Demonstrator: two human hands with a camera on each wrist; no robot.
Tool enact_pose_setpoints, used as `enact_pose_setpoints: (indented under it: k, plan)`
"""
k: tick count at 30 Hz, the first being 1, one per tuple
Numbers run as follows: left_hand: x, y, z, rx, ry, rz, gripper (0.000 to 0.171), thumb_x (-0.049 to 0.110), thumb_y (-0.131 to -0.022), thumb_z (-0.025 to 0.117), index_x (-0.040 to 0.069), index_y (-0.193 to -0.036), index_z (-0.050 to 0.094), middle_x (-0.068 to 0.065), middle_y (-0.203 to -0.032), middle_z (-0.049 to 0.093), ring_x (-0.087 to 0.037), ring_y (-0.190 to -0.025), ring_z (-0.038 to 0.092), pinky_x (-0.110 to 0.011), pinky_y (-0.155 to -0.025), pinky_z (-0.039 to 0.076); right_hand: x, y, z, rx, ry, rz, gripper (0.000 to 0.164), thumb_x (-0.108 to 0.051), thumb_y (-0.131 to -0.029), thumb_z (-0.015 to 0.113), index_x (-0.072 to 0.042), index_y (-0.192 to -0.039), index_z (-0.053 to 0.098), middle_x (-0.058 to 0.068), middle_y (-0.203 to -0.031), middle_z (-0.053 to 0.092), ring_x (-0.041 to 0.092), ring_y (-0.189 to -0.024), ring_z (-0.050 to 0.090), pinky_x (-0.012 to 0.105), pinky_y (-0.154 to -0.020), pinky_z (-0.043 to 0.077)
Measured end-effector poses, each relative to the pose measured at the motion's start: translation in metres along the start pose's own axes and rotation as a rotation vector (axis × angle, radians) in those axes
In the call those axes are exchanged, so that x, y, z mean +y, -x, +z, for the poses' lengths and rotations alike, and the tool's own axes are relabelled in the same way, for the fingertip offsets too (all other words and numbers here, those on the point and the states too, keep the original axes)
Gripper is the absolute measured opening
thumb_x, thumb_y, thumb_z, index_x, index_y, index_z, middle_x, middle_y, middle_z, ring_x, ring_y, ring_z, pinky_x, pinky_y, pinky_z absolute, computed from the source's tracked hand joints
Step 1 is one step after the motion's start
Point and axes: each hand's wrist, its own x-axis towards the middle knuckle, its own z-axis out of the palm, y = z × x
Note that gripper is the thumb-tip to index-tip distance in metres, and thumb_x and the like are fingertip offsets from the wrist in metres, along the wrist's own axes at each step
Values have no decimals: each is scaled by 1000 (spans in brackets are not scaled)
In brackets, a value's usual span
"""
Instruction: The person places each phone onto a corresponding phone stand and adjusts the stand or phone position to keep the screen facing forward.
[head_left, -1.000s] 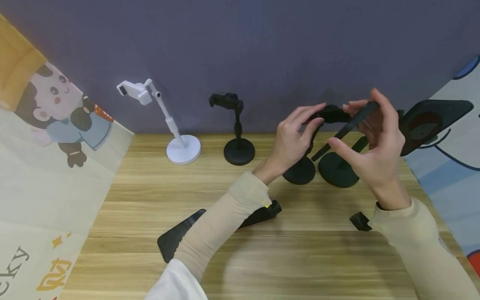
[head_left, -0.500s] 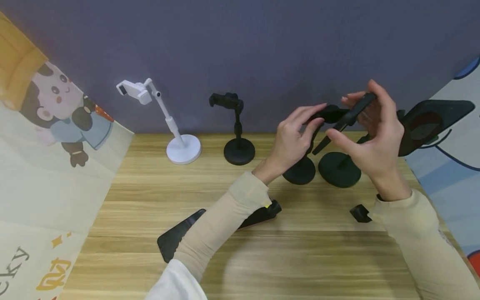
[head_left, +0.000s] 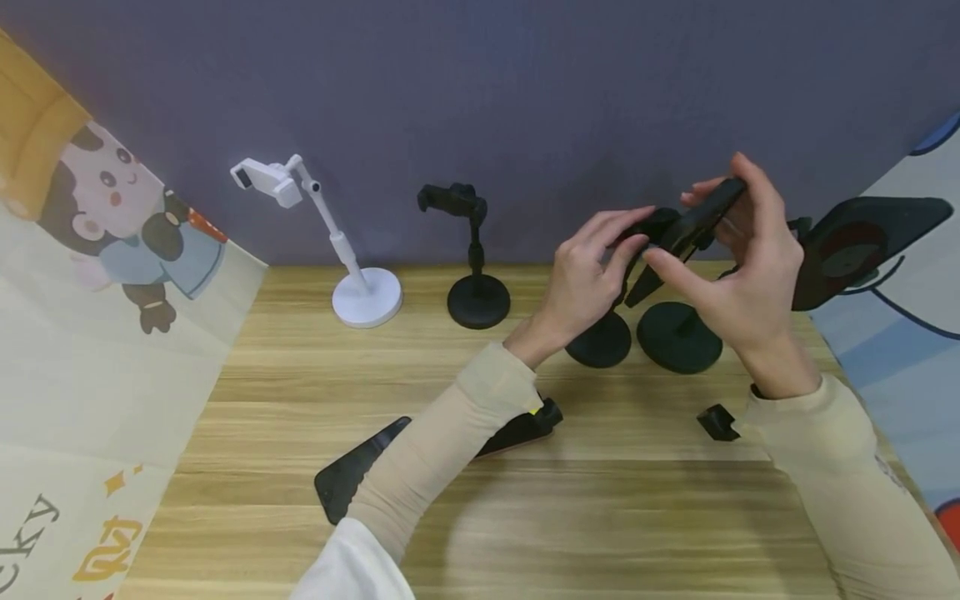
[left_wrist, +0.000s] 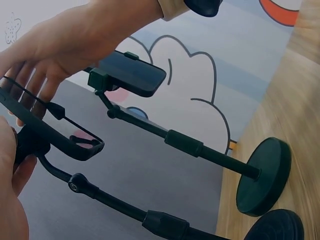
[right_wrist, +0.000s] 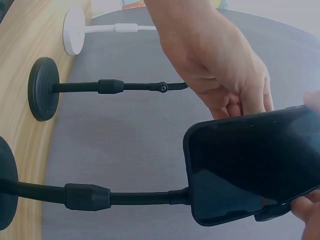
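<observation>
In the head view my left hand (head_left: 581, 275) pinches the dark clamp at the top of a black phone stand, whose round base (head_left: 600, 342) rests on the table. My right hand (head_left: 761, 267) holds a black phone (head_left: 693, 225) by its edges, thumb on the near side and fingers on the far side. The phone is tilted at the clamp; whether it is seated there I cannot tell. In the right wrist view the phone's dark screen (right_wrist: 250, 160) faces the camera and covers most of the clamp. The left wrist view shows the phone (left_wrist: 65, 140) nearly edge-on.
A dark green stand (head_left: 678, 337) bearing another phone (head_left: 870, 250) stands close on the right. Farther left are a black stand (head_left: 478, 302) and a white stand (head_left: 367, 298). A dark phone (head_left: 356, 475) lies partly under my left sleeve; a dark flat thing (head_left: 517, 433) shows beyond it.
My right hand has shifted slightly up and left, and the phone has turned so that more of its face shows. My left hand has stayed on the clamp.
</observation>
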Motion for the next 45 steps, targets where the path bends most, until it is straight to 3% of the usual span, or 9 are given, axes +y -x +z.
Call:
enact_pose_setpoints:
  k: [6,10,13,16,22,29,38,45]
  plan:
    - [-3,1,0,13,-10,46,30,14,-96,53,0,-121,63,-12,-111,64,-11,-103,59,-14,-90,43,-1,-1,5,67,59,23,84,-24,-66,84,1,-136,45,14,-114,62,24,-97,61,25,-85,52]
    - [-3,1,-2,-1,-7,47,30,14,-97,51,0,-121,62,-12,-112,63,-11,-103,59,-14,-89,43,-2,-1,8,98,196,38,90,-43,-67,81,-5,-139,44,13,-115,61,26,-91,60,15,-83,49]
    - [-1,0,-3,-10,-11,41,30,14,-97,50,1,-121,63,-11,-113,63,-10,-101,58,-14,-85,44,-4,-2,12,109,290,55,94,-55,-68,75,-5,-141,42,19,-113,60,29,-81,55,13,-78,46]
    - [-1,-1,-3,-9,-7,41,29,13,-97,51,0,-119,63,-11,-112,64,-10,-99,59,-14,-82,44,-7,-3,14,130,340,72,94,-57,-70,72,-5,-141,41,23,-111,58,29,-74,49,20,-71,43]
    - [3,-2,-6,-13,-12,38,27,10,-94,56,-3,-116,65,-13,-109,65,-12,-99,59,-13,-86,44,-5,-4,17,163,375,85,93,-56,-70,73,-5,-141,41,21,-116,58,29,-73,41,28,-65,33]
    - [19,-8,-18,-8,-1,36,25,-1,-88,60,-9,-111,65,-18,-104,65,-19,-97,61,-13,-88,44,1,-6,16,154,420,117,91,-47,-70,77,-6,-143,39,20,-122,56,23,-70,33,26,-65,26]
    - [-1,-3,-7,-20,10,52,25,7,-93,56,-6,-113,65,-15,-107,64,-14,-96,60,-14,-88,44,4,-7,14,138,443,138,91,-47,-71,76,-9,-144,37,12,-132,52,27,-75,43,34,-64,34]
    - [-5,-2,-7,-42,24,62,26,9,-95,52,-6,-113,65,-15,-108,63,-12,-98,59,-14,-88,44,3,-7,15,126,449,140,91,-46,-70,76,-9,-144,37,13,-132,52,29,-79,45,38,-64,35]
